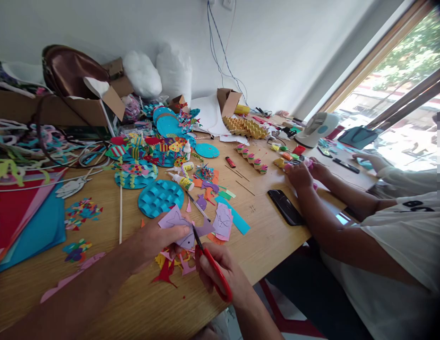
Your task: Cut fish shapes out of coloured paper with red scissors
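Observation:
Between thumb and fingers, my left hand (166,238) grips a piece of purple paper (174,219) with a fish outline drawn on it. My right hand (220,264) holds red-handled scissors (220,276), whose dark blades meet the purple paper at its right side. A partly cut purple strip juts out to the right of the blades. Another purple sheet with a drawn fish (223,221) lies just beyond, on top of pink paper. Colored paper scraps (166,273) are heaped under my hands. Past my left hand lies a round blue woven-paper disc (161,198).
Glue bottles (182,181) and decorated paper fish (149,148) stand farther back. Blue and red paper sheets (42,226) lie at left. At right, a black phone (285,207) rests near a co-worker's hands (301,174), busy with small pink pieces. A white fan (317,130) stands by the window.

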The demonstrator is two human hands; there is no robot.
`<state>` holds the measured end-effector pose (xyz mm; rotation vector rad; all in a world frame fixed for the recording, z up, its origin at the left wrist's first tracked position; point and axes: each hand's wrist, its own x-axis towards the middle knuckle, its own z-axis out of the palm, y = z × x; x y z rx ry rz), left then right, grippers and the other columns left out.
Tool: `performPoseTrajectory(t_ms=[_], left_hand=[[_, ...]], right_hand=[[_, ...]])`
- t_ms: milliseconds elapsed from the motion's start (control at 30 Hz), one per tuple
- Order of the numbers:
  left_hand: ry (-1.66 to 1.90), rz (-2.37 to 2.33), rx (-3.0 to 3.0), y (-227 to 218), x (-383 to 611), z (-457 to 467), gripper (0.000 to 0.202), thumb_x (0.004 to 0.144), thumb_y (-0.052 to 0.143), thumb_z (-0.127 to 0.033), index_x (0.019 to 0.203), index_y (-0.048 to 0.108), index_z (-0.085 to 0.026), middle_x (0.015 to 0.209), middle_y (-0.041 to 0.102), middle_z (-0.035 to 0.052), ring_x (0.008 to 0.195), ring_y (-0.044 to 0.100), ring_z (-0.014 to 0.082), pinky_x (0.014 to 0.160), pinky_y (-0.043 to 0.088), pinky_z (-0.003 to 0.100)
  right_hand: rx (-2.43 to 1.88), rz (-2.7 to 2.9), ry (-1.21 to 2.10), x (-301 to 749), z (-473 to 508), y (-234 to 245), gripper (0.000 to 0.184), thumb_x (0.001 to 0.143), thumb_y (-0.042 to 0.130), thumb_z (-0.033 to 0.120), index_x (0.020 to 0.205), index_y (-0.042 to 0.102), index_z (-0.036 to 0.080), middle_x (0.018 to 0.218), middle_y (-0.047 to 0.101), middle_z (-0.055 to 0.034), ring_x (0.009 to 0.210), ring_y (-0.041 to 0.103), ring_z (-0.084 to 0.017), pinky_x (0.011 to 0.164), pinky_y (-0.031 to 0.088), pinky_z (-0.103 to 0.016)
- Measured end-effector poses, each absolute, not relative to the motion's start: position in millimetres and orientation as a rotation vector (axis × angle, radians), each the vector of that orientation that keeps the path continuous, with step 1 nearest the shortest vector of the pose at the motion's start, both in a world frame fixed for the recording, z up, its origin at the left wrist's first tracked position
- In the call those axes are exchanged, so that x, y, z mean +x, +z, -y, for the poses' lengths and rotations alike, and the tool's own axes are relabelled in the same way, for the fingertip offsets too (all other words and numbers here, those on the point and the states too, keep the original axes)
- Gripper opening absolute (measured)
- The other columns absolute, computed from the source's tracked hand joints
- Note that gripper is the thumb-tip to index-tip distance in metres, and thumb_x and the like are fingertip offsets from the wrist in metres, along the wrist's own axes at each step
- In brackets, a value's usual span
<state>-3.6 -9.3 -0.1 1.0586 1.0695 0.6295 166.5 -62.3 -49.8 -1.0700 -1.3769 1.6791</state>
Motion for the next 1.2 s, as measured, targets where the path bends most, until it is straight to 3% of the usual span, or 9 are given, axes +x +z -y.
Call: performPoseTrajectory(t_ms=[200,500,833,1200], left_hand=[[0.601,-1.045,1.089,-0.9,-3.6,9.2,0.019,0.062,0.06,-0.038,0.062,0.057,-0.019,0.044,0.056,-0.0029,0.043,0.049,0.0125,0.044,0.033,0.023],[0.594,-1.023,1.064,-6.0,-7.0,8.2,0.022,0.061,0.062,-0.037,0.073,0.061,-0.019,0.048,0.06,-0.0023,0.042,0.049,0.0126,0.041,0.032,0.022],[0.513,-1.017,1.095,-10.4,-10.0,3.9,0.025,0.06,0.061,-0.039,0.072,0.061,-0.016,0.05,0.06,-0.0019,0.046,0.05,0.0122,0.04,0.034,0.022],[0.508,-1.008,1.109,-11.0,-11.9,4.7,0.027,0.059,0.059,-0.038,0.074,0.062,-0.015,0.05,0.06,-0.0015,0.045,0.047,0.0116,0.04,0.033,0.022]], right_hand=[[-1.054,1.401,1.669,166.1,61.7,-46.4,0.053,0.081,0.05,0.067,0.059,0.043,0.019,0.043,0.042,0.0063,0.037,0.033,-0.006,0.038,0.021,-0.019],[-1.052,1.407,1.679,167.4,61.7,-46.6,0.052,0.082,0.051,0.065,0.059,0.043,0.019,0.04,0.041,0.0067,0.034,0.032,-0.006,0.035,0.018,-0.019],[-1.026,1.394,1.698,168.1,62.8,-48.2,0.053,0.083,0.053,0.063,0.057,0.04,0.019,0.04,0.04,0.0069,0.033,0.032,-0.004,0.033,0.018,-0.018],[-1.018,1.379,1.706,167.6,66.2,-51.9,0.049,0.083,0.055,0.061,0.065,0.047,0.017,0.044,0.041,0.0069,0.034,0.031,-0.004,0.034,0.019,-0.017]])
